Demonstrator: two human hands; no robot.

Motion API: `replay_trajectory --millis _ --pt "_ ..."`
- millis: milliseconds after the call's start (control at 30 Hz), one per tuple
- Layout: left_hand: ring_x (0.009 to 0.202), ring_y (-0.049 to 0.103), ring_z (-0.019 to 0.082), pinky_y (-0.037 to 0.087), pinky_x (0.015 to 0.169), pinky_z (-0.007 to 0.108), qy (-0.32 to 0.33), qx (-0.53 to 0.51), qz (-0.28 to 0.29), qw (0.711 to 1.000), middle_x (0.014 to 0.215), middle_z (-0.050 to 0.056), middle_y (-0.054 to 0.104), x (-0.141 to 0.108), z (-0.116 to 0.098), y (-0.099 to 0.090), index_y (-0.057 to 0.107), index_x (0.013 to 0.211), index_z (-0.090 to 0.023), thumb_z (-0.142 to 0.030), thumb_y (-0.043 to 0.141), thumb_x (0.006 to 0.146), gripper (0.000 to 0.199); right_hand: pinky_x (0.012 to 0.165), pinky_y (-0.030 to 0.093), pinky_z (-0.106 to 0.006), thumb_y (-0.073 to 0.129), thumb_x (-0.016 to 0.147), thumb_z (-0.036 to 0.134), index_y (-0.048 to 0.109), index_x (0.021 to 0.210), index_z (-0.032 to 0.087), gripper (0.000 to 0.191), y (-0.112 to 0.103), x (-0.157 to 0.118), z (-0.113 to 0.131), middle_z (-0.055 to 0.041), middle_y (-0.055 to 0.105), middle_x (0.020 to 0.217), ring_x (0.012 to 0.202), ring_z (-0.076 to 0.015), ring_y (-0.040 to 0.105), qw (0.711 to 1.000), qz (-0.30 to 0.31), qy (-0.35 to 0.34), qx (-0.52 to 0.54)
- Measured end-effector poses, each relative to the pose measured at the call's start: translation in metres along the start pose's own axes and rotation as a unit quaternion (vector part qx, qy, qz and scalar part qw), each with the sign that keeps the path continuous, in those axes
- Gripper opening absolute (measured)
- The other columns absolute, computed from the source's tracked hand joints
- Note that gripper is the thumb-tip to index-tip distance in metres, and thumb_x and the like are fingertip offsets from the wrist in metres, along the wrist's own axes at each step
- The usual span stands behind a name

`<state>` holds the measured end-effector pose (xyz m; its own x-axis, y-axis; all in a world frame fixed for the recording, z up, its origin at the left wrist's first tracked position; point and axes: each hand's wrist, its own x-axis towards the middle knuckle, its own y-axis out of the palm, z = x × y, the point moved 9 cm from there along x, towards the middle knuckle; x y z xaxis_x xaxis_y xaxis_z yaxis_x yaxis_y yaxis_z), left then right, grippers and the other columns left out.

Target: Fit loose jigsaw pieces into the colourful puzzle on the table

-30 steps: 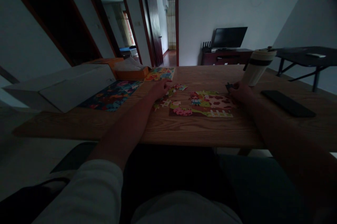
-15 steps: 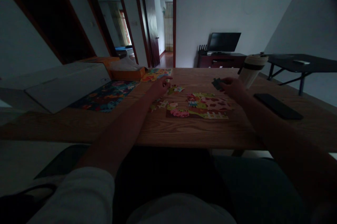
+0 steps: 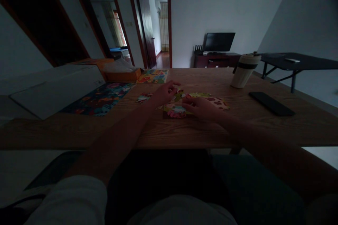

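A partly assembled jigsaw puzzle (image 3: 219,102) with a spotted cow, a pink pig and green ground lies on the wooden table. My right hand (image 3: 198,107) is low over its middle, fingers pointing left and closed on a puzzle piece that they mostly hide. Just to the left, my left hand (image 3: 165,93) hovers by the puzzle's upper left edge, index finger stretched out and thumb apart. Beneath its fingertips is a small cluster of joined pieces (image 3: 180,93). Loose puzzle pieces (image 3: 144,98) lie left of the left wrist. Dim light blurs small details.
A dark finished puzzle (image 3: 102,100) and a white box (image 3: 60,86) are on the left. Behind them sit an orange box (image 3: 124,74) with clear plastic and a yellow puzzle (image 3: 153,76). On the right stand a tumbler (image 3: 243,73) and a black phone (image 3: 270,103).
My right hand has come from the right, near the tumbler, down to the puzzle with its piece. My left hand has shifted slightly right and down. The view has turned a little right.
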<state>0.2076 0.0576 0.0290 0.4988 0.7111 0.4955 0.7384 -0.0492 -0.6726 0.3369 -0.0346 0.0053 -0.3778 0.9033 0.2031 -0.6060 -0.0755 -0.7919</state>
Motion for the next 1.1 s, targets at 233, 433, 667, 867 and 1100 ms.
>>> replay_trajectory --millis 233,433,667,867,1100 --pt "0.076 0.065 0.015 0.054 0.074 0.030 0.021 0.016 -0.011 1.000 0.096 0.004 0.071 -0.004 -0.027 0.014 0.064 0.124 -0.021 -0.028 0.051 0.102 0.027 0.060 0.046 -0.027 0.064 0.093 0.047 0.074 0.089 0.016 0.033 -0.030 0.020 -0.048 -0.0082 0.074 0.088 0.064 -0.0131 0.058 0.976 -0.035 0.084 0.196" --pt "0.072 0.062 0.014 0.052 0.071 0.027 0.051 0.013 0.027 0.998 0.089 0.003 0.070 -0.008 -0.044 0.027 0.063 0.124 -0.021 -0.023 0.053 0.101 0.025 0.054 0.043 -0.025 0.074 0.085 0.045 0.074 0.089 0.020 0.026 -0.035 0.022 -0.046 -0.0034 0.070 0.077 0.060 -0.0120 0.054 0.979 -0.010 0.053 0.197" --pt "0.079 0.064 0.016 0.053 0.079 0.032 0.041 0.081 0.031 0.995 0.104 0.006 0.071 -0.006 -0.015 0.012 0.062 0.129 -0.021 -0.033 0.053 0.100 0.032 0.051 0.045 -0.026 0.074 0.087 0.034 0.069 0.131 0.022 0.045 -0.100 0.016 -0.140 -0.0077 0.076 0.093 0.059 -0.0132 0.057 0.964 -0.158 0.162 0.141" --pt "0.081 0.065 0.017 0.053 0.080 0.032 0.030 0.115 0.062 0.991 0.113 0.009 0.068 -0.003 0.005 0.014 0.065 0.125 -0.021 -0.036 0.053 0.098 0.033 0.059 0.052 -0.027 0.065 0.092 0.024 0.071 0.127 0.017 0.036 -0.116 -0.014 -0.229 -0.0121 0.078 0.100 0.074 -0.0189 0.069 0.937 -0.197 0.286 0.046" --pt "0.084 0.064 0.018 0.053 0.083 0.035 0.032 0.137 0.068 0.988 0.118 0.012 0.069 -0.004 0.005 0.013 0.069 0.117 -0.018 -0.037 0.053 0.096 0.033 0.080 0.055 -0.033 0.055 0.097 0.032 0.073 0.123 0.014 0.037 -0.108 0.001 -0.230 -0.0168 0.077 0.107 0.094 -0.0262 0.073 0.942 -0.140 0.252 -0.171"
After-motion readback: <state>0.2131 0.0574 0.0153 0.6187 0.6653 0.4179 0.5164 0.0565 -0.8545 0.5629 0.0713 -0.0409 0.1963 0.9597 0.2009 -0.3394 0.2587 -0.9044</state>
